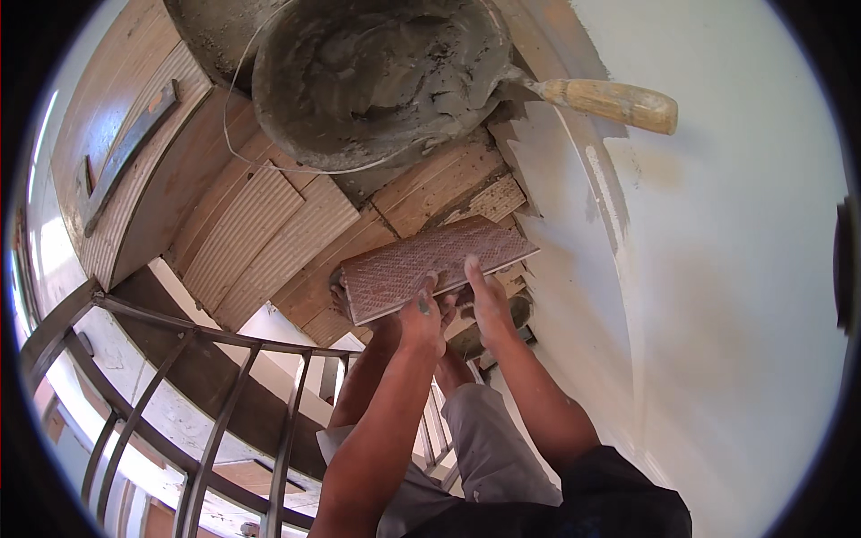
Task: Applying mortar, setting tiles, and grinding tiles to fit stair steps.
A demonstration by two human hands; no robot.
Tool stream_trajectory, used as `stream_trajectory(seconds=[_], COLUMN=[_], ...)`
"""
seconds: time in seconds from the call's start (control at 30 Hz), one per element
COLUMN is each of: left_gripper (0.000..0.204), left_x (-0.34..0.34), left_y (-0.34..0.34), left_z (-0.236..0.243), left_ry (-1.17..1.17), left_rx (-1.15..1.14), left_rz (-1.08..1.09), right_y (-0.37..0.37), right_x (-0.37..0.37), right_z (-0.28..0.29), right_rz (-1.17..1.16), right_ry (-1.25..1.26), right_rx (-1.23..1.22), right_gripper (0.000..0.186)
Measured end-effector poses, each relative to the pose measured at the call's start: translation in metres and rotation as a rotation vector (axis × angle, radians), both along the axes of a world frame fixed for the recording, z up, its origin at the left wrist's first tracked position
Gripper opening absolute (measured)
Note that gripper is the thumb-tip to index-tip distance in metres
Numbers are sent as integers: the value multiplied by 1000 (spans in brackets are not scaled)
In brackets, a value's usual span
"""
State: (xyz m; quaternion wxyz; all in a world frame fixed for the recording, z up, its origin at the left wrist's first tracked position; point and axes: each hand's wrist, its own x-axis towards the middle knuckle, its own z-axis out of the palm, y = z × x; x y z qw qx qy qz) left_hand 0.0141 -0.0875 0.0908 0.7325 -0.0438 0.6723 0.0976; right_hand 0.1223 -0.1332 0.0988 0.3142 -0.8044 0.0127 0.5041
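Note:
A rectangular tile (pixel 430 264) is held tilted, its reddish-brown, grid-textured face toward me. My left hand (pixel 426 309) grips its near edge around the middle, with a grey smear on the thumb. Closer to the right end, my right hand (pixel 489 303) pinches the same edge, thumb on the textured face; its other fingers are partly hidden beneath. Beyond the tile is a bucket (pixel 273 125) with wet grey mortar (pixel 386 67). A trowel (pixel 610 101) lies across its right rim, wooden handle outward and blade mostly hidden.
Wood-look stair tiles (pixel 448 175) with ridged strips surround the bucket. A dark metal bar (pixel 130 157) lies on an upper step at left. A metal railing (pixel 215 336) curves along the lower left. The pale wall (pixel 717 269) stands at right; my bare lower legs (pixel 359 381) are below the tile.

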Motion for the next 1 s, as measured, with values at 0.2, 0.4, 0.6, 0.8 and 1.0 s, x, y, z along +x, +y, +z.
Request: stream_trajectory(seconds=[0.2,0.4,0.6,0.8,1.0], left_gripper=[33,30,29,28,28], left_x=[-12,-37,-51,-56,-58], left_y=[-6,-1,-21,-12,-7], left_z=[0,29,31,58,53], left_ry=[-56,-24,-22,-59,-10], left_rx=[14,33,86,-95,-150], left_rz=[180,295,281,217,242], right_y=[-21,-47,66,114,103], right_x=[-5,21,71,186,125], right_z=[-30,-158,-274,-312,-305], right_rz=[72,762,1436,1179,1266], right_ry=[262,-430,-1136,-1208,-1128], right_rx=[293,230,144,-19,-32], right_gripper=[54,59,86,76,67])
